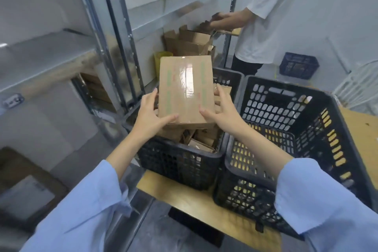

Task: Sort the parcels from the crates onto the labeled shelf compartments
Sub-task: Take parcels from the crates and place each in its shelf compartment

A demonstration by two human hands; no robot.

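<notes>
Parcel [185, 90]: a flat brown cardboard box sealed with glossy clear tape, held up just above the left crate [184, 161], its taped face turned to the camera.

At far left stands the metal shelf unit [114, 32]. Its upper boards look bare, a small label tag [13, 100] hangs on one board's edge, and a lower compartment holds some brown boxes [96, 88], blurred.

The left hand [151, 112] grasps the parcel's left edge, thumb laid across the near corner. The right hand [222, 111] grasps the right edge the same way, thumb on the taped face and fingers wrapped behind.

Below them, the left crate is heaped with other parcels [202, 143]. The right crate [296, 129], touching it on the wooden table [204, 208], looks empty.

Further right, a person in a white T-shirt [266, 16] works at a shelf, and a blue crate [298, 65] sits on the floor.

I judge the sorting to be partway through. One crate seems cleared, one parcel is in hand but not yet shelved, and a heap remains to be placed.
</notes>
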